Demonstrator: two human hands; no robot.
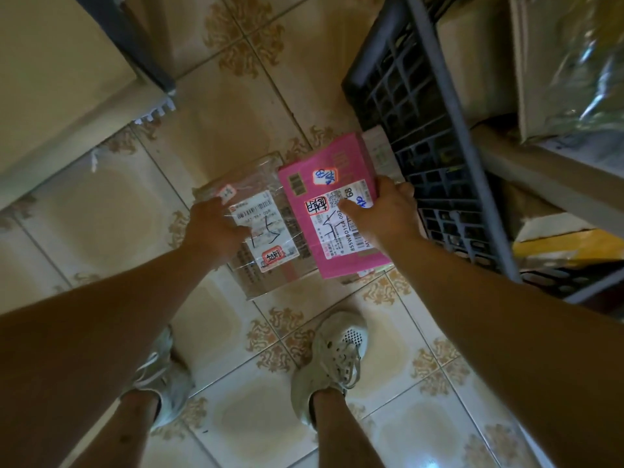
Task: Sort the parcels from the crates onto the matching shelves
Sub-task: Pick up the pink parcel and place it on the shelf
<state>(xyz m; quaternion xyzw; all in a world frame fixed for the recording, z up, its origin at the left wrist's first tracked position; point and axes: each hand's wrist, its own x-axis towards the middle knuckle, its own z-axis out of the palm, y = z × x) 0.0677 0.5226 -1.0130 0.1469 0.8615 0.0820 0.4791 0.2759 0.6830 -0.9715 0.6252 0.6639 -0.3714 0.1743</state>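
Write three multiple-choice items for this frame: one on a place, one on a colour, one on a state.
1. On which side of the person does the black plastic lattice crate lie?
A. Their right
B. Their left
C. Between their feet

2. What colour is the flat rectangular labelled parcel held in the right hand?
A. Blue
B. Pink
C. Green

3. What is the left hand doing?
A. Hanging idle
B. Resting flat on the floor
C. Gripping the tape-wrapped brown cardboard box

Answers:
1 A: the crate sits past the right hand, at the right of the view.
2 B: its wrapping is pink around the white labels.
3 C: the fingers curl over the box's near edge, holding it above the floor.
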